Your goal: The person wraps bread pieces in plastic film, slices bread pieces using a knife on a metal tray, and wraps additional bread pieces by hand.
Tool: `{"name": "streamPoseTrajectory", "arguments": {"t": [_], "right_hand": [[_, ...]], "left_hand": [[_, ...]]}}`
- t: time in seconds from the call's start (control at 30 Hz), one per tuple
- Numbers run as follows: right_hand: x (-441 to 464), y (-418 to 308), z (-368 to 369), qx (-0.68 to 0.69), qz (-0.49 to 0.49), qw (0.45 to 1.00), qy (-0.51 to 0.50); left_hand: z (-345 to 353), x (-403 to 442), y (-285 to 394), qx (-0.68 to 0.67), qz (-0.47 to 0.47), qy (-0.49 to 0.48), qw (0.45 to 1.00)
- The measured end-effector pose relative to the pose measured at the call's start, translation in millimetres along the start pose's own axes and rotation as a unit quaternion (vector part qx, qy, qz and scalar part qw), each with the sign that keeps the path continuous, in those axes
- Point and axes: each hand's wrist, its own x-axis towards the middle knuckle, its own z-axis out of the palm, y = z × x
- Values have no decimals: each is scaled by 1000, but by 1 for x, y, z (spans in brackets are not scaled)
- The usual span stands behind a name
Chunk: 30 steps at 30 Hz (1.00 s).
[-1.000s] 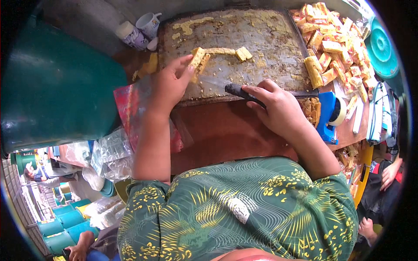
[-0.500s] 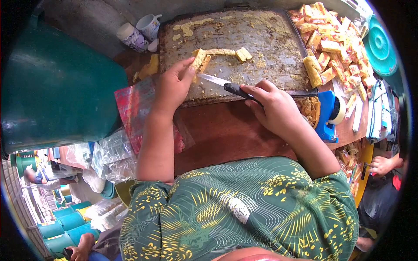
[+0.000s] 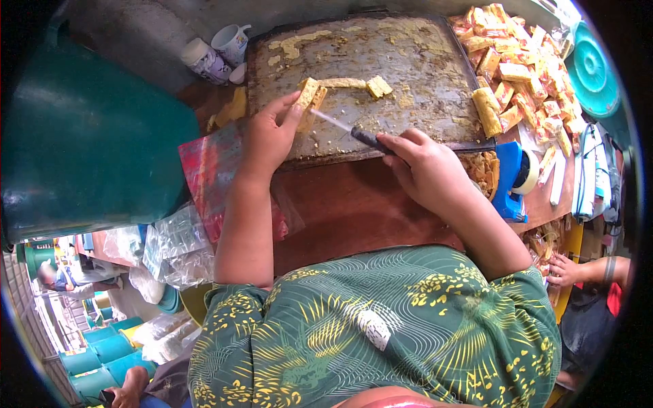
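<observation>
The yellow block (image 3: pixel 308 93) is over the left part of the baking tray (image 3: pixel 422 51), with a browner piece (image 3: pixel 318 99) close along its side. The left hand (image 3: pixel 269 139) pinches the block between thumb and fingers; the right hand (image 3: pixel 427 162), above the tray's near edge, is closed round the handle of a knife (image 3: pixel 368 139), whose blade slants over the tray toward the block. Compared with half a second ago, the blade has tipped slightly upward beside the pieces and is now blurred, while the block has hardly moved. That suggests the knife work is centred on this block; whether blade and block touch, I cannot tell. A thin strip (image 3: pixel 343 83) and a smaller cut piece (image 3: pixel 379 86) lie unmoved near the tray's middle. Wrapped bars (image 3: pixel 520 71) are heaped just right of the tray.
</observation>
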Motion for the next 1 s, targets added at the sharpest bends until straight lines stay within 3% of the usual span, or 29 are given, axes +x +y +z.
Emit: {"name": "streamPoseTrajectory", "arguments": {"t": [0.1,0.3,0.43,0.57,0.7,0.9,1.0], "right_hand": [[3,1,-4,-10,27,999,36],[0,-2,1,5,-18,1000,-10],[5,-2,-6,-18,23,999,27],[1,-5,-2,12,-20,1000,-15],[7,-6,-5,-22,34,999,-6],[1,-6,-1,16,-4,1000,-18],[5,-3,1,-7,34,999,-4]], "left_hand": [[-1,1,-1,10,2,1,1000],[1,4,-7,-12,-6,-2,1000],[0,5,-12,-5,18,5,1000],[-1,4,-8,-8,3,2,1000],[3,7,-14,-53,-5,-6,999],[1,7,-19,-6,14,6,1000],[3,5,-12,-29,4,2,1000]]}}
